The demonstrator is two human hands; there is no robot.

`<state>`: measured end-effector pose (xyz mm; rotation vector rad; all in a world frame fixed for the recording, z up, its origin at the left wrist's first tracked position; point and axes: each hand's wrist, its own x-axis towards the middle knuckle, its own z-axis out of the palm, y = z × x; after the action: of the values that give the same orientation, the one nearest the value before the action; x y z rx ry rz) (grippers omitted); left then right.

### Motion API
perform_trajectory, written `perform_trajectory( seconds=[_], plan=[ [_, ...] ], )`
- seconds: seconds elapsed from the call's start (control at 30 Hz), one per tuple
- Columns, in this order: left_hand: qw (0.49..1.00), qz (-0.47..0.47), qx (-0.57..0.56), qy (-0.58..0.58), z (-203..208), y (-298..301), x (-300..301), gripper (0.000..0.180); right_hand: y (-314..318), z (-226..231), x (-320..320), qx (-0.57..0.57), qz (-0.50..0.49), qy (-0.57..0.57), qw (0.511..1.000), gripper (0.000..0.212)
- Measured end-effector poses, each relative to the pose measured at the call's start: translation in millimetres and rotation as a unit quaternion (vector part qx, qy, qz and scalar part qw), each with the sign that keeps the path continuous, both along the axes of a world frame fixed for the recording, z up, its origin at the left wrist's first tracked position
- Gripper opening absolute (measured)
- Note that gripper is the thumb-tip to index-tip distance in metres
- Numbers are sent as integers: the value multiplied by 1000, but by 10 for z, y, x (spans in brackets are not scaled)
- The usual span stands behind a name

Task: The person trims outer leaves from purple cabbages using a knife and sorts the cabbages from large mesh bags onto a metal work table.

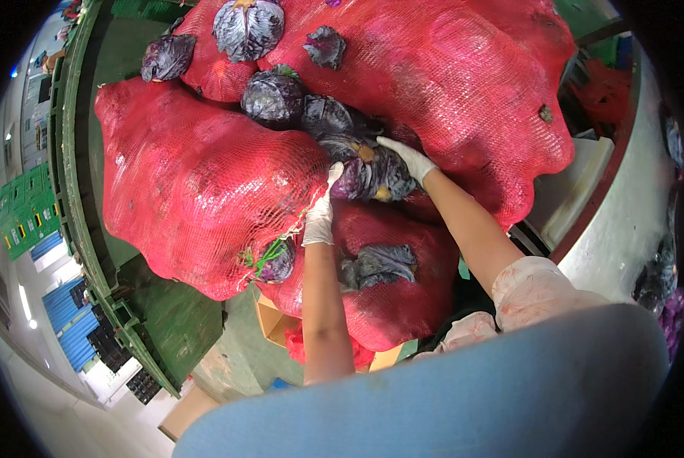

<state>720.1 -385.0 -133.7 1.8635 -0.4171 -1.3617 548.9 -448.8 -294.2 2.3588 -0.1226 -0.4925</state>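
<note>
Two dark red cabbages [368,172] with pale cut stems lie pressed together between my hands, in a gap among red mesh sacks. My left hand [321,216], in a white glove, holds their left side, its fingers partly hidden. It is right beside the full mesh sack [204,183] on the left. From the right, my gloved right hand [409,159] grips them, fingers along the upper side. More red cabbages [273,99] lie loose just beyond. A green tie [269,261] and a cabbage show at the left sack's lower end.
A large full mesh sack [449,84] fills the far right, and another sack [395,305] lies nearer me with a loose leaf [384,265] on it. A green metal frame [71,153] runs along the left. Green crates [29,206] are stacked farther left.
</note>
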Motion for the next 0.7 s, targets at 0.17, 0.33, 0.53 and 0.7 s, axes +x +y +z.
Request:
perform_trajectory(
  seconds=[0.17, 0.33, 0.53, 0.7],
  plan=[
    [974, 31, -18, 226, 89, 344, -34, 33, 486, 31, -639, -756, 380, 327, 421, 49],
    [932, 106, -108, 329, 803, 631, -732, 74, 858, 1333, -1049, -762, 296, 318, 481, 54],
    [814, -21, -259, 519, 664, 990, -1569, 100, 1726, 1409, -2232, -729, 107, 474, 482, 41],
    [825, -124, -97, 543, 1043, 810, -3428, 91, 2406, 2164, -4511, -541, 355, 762, 24, 25]
  ],
)
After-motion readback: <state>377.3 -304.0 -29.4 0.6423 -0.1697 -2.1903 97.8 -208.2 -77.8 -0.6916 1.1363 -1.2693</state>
